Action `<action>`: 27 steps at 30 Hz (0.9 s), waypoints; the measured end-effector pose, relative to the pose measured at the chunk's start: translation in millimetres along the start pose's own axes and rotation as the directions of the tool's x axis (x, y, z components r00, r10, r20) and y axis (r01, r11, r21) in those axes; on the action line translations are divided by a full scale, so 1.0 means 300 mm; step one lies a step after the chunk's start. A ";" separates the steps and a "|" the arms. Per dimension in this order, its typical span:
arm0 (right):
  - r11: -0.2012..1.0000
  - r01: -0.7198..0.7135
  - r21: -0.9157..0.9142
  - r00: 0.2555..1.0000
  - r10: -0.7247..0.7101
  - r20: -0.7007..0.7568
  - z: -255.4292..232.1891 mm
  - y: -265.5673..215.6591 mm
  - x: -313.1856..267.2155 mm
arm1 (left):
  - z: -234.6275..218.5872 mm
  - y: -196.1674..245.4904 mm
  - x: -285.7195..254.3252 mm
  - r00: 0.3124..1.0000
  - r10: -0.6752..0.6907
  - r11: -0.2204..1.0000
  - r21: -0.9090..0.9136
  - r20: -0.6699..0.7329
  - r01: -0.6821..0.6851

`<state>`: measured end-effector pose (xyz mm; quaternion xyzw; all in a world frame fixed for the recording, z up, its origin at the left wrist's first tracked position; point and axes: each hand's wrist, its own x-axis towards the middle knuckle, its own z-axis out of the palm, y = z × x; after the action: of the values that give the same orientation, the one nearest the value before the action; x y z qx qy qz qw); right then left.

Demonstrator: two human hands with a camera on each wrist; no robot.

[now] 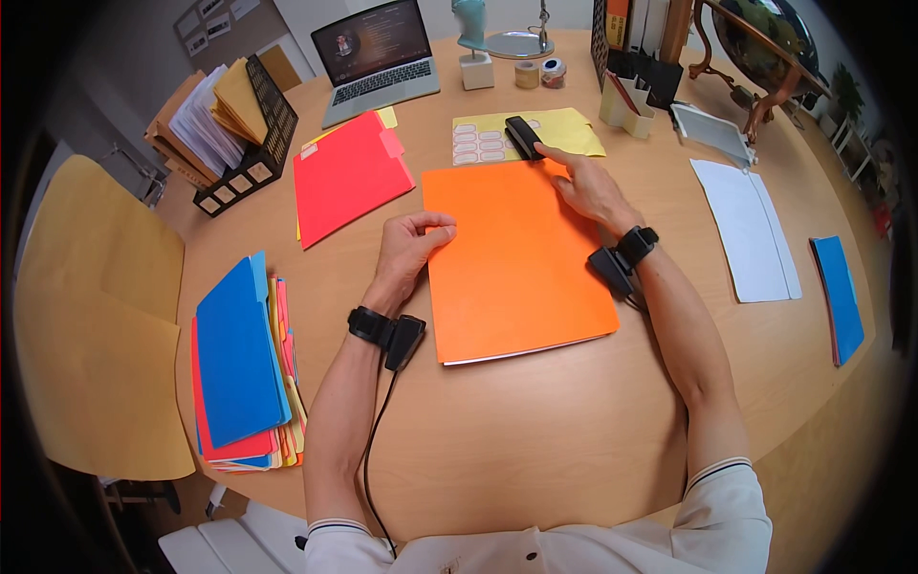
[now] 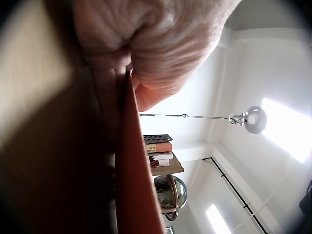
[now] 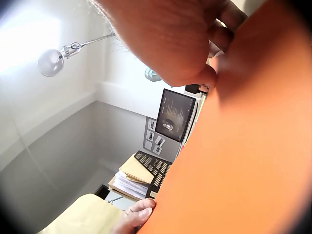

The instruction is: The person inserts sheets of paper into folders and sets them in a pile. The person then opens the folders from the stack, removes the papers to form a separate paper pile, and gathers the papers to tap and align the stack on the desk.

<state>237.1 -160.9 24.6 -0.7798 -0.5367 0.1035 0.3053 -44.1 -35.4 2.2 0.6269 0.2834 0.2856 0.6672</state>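
Note:
An orange folder (image 1: 521,277) lies in front of the person, with a white sheet edge showing along its bottom. At its left edge the left hand (image 1: 409,251) pinches it, thumb above and fingers underneath, as the left wrist view shows. Over the folder's top right corner is the right hand (image 1: 595,191), its index finger reaching the near end of a black stapler (image 1: 523,139). That stapler rests on a yellow folder (image 1: 564,129) beside a sheet of white labels (image 1: 478,143). In the right wrist view the thumb (image 3: 207,77) is close over the orange folder.
A red folder (image 1: 349,182) lies to the left, below a laptop (image 1: 382,81). At far left are a file holder (image 1: 273,153) and a stack of coloured folders (image 1: 239,354). White paper (image 1: 746,230) and a blue folder (image 1: 839,298) lie right, near a globe (image 1: 765,43).

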 end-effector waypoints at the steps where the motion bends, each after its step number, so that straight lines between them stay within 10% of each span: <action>1: 1.000 -0.001 0.001 1.000 0.001 -0.001 -0.001 -0.001 -0.001 | 0.001 0.001 0.000 1.000 0.003 1.000 0.004 0.002 -0.003; 7: 0.994 0.063 0.093 0.998 -0.063 -0.008 0.002 0.069 0.000 | 0.004 0.006 -0.002 1.000 -0.001 1.000 0.020 -0.003 0.001; 9: 0.802 -0.073 0.593 0.992 0.122 -0.043 -0.005 0.088 -0.019 | 0.004 0.011 -0.005 1.000 -0.003 1.000 0.023 0.012 0.003; 16: 0.766 -0.101 0.634 0.983 0.175 -0.055 0.008 0.156 0.002 | 0.000 0.015 -0.014 0.993 -0.001 0.999 -0.044 0.117 0.006; 20: 0.815 0.062 0.576 0.945 0.138 -0.296 0.063 0.237 0.044 | 0.009 0.011 -0.019 0.979 -0.020 0.997 0.082 0.202 0.004; 27: 0.588 0.033 0.808 0.981 0.135 -0.138 0.035 0.217 0.036 | -0.041 0.155 -0.146 0.978 0.073 0.979 0.173 0.195 -0.108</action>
<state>286.8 -162.6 -20.3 -0.5781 -0.3779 0.2711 0.6705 -84.0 -56.9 48.7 0.7218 0.2152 0.2282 0.6169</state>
